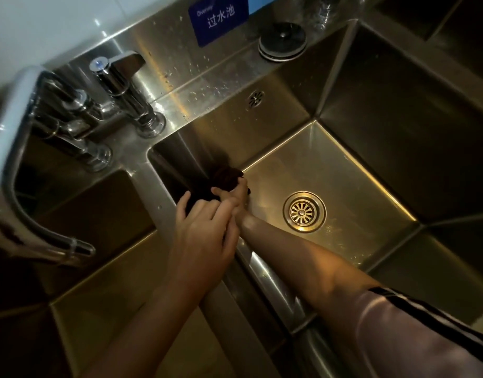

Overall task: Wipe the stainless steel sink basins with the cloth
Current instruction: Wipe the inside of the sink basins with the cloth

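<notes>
1. Two hands, both at the far left corner of the right basin [343,170], both on one dark cloth [224,177].
2. Left hand [204,230]: reaches over the divider [158,197] between the basins; fingers curled onto the near part of the cloth, gripping it. Bare forearm runs to the lower edge.
3. Right hand [239,193]: deeper in the basin, mostly hidden behind the left hand; its fingers wrap the cloth's far end, grip closed on it. Forearm bare, with a pale sleeve [414,331] carrying dark stripes at lower right.
4. Cloth: dark, bunched, pressed against the left wall of the right basin where it meets the floor, close to the back wall.
5. Right basin: stainless steel, floor lit in a warm tone, with a round drain [304,211] near its middle, just right of the hands and apart from the cloth. An overflow grille [256,98] sits in the back wall.
6. Left basin [98,268]: stainless, in shadow, nothing seen lying in it.
7. Faucet [22,148]: curved spout arching over the left basin, outlet at lower left; chrome handles [117,77] stand on the back ledge, which is flecked with water drops.
8. Round stopper [282,40]: dark, lying flat on the back ledge behind the right basin.
9. Blue sign [218,17]: fixed to the splashback, white characters.
10. Third basin [458,28]: partly visible at upper right.
</notes>
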Available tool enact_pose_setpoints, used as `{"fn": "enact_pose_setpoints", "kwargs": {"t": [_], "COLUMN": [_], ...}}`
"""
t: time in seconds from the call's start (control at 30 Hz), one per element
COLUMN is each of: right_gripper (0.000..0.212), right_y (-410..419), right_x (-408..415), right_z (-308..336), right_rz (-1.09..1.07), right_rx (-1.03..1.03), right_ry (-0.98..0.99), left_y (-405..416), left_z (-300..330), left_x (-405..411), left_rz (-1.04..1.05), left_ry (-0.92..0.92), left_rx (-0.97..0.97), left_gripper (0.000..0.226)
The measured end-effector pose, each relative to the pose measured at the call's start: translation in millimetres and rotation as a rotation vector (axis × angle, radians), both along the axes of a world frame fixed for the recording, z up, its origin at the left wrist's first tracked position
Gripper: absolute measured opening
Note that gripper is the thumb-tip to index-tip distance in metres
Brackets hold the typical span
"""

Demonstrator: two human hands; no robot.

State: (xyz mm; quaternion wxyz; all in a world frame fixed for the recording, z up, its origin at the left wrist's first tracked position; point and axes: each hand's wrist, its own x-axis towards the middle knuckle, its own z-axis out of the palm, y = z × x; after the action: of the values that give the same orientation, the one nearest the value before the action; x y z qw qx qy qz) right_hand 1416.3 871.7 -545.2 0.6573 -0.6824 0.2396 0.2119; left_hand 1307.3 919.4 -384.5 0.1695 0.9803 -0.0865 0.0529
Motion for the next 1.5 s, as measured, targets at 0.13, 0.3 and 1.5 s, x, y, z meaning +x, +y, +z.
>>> {"fn": "enact_pose_setpoints", "kwargs": {"t": [0.13,0.3,1.5], "right_gripper": [0.076,0.071,0.07], "right_y": [7.3,11.1,-28.8], "right_x": [-3.3,2.9,11.5], "right_z": [31.1,68.5,-43.6], "right_rz": [-0.042,-0.046,-0.128], "right_rx": [0.06,0.176,-0.279], "right_ry": [-0.04,-0.18,0.035], "left_y": [-0.1,-0.9,0.8], "left_z": [3.0,5.0,5.7], "left_x": [0.6,0.3,0.4], "left_rz": [0.006,0.016,-0.01], "left_ry": [0.024,0.001,0.008], "left_rx": [-0.013,-0.044,-0.025], "left_gripper": [0.028,0.026,0.02]}}
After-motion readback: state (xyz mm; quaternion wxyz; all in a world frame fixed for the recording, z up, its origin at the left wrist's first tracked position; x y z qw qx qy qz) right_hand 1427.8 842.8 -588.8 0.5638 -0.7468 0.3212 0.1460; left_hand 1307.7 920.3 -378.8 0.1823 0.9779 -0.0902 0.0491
